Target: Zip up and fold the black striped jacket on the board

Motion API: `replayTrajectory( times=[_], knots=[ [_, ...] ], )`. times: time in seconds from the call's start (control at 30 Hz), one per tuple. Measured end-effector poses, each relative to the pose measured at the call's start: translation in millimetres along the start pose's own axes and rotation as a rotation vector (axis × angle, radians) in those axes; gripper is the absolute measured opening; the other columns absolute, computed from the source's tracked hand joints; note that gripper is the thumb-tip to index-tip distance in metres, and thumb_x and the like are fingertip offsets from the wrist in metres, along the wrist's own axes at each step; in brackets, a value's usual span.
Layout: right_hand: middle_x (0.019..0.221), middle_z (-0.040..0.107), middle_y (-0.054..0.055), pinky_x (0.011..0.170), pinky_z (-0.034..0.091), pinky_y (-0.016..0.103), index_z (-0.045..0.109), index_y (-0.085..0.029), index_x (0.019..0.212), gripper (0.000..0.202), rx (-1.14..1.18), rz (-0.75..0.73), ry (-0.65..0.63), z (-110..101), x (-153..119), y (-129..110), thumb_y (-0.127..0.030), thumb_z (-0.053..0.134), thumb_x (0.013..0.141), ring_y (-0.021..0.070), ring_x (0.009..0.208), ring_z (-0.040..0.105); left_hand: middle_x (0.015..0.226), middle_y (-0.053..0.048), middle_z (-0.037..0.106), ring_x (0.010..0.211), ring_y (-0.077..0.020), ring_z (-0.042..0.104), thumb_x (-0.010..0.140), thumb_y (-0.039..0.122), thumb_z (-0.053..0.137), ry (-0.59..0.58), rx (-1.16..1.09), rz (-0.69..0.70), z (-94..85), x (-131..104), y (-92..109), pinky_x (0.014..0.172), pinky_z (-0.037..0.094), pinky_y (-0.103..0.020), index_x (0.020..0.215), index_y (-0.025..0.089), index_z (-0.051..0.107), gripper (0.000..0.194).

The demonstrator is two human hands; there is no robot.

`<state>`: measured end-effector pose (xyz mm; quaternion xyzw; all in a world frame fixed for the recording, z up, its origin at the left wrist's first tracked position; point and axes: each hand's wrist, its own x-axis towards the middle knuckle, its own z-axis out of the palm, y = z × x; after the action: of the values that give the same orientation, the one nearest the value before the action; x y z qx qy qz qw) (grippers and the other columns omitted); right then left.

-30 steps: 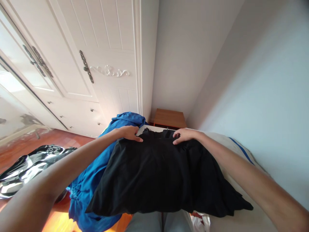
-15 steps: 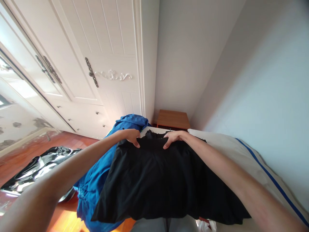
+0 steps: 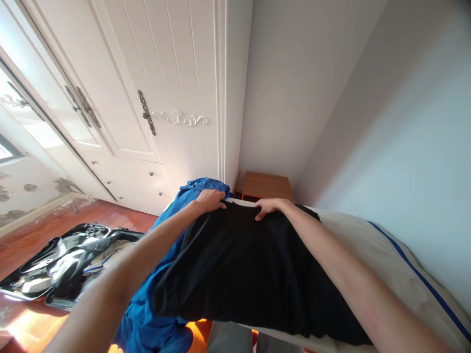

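A black garment point(image 3: 243, 264), its exact kind unclear, is spread out in front of me over the bed's edge. My left hand point(image 3: 211, 200) grips its far edge on the left, fingers closed on the cloth. A short way to the right, my right hand point(image 3: 270, 207) pinches the same edge with its thumb on the near side. Beneath and left of the black cloth lies a blue garment point(image 3: 143, 314), partly covered by my left forearm.
White wardrobe doors point(image 3: 180, 59) rise at the left. An open suitcase point(image 3: 69, 260) with clothes inside lies on the reddish floor. A small wooden table point(image 3: 267, 186) stands in the far corner. Beige bedding point(image 3: 353, 240) with a blue stripe runs along the right wall.
The black garment has come down lower and lies flatter, with both hands still on its far edge. The view has shifted slightly left, showing more of the suitcase.
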<state>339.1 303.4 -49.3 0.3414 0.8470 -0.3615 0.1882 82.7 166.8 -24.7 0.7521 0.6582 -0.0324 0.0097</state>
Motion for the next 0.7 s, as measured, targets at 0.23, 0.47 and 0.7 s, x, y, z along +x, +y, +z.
replayTrajectory(
  times=[0.23, 0.47, 0.7],
  knots=[
    [0.126, 0.066, 0.015, 0.091, 0.050, 0.036, 0.062, -0.018, 0.126, 0.069, -0.169, -0.079, 0.253, 34, -2, 15, -0.063, 0.073, 0.075, 0.0330, 0.113, 0.063, 0.100, -0.015, 0.069, 0.101, -0.0294, 0.061, 0.103, 0.049, 0.034, 0.360, 0.019, 0.036, 67.3, -16, -5, 0.090, 0.041, -0.042, 0.109, 0.013, 0.067, 0.049],
    [0.103, 0.072, 0.016, 0.082, 0.049, 0.038, 0.066, -0.019, 0.110, 0.061, -0.588, -0.007, 0.545, 38, -21, -1, -0.068, 0.034, 0.097, 0.0347, 0.101, 0.068, 0.146, -0.017, 0.052, 0.138, -0.0306, 0.043, 0.101, 0.056, 0.033, 0.507, 0.002, 0.109, 45.7, -52, -1, 0.111, 0.033, -0.045, 0.139, 0.013, 0.053, 0.061],
    [0.114, 0.071, 0.013, 0.086, 0.047, 0.037, 0.066, -0.019, 0.108, 0.056, -0.519, 0.138, 0.621, 32, -38, 20, -0.058, 0.026, 0.103, 0.0298, 0.108, 0.066, 0.158, -0.017, 0.036, 0.150, -0.0290, 0.027, 0.100, 0.063, 0.030, 0.232, -0.018, 0.138, 94.5, -43, 3, 0.122, 0.020, -0.047, 0.152, 0.012, 0.041, 0.073]
  ],
)
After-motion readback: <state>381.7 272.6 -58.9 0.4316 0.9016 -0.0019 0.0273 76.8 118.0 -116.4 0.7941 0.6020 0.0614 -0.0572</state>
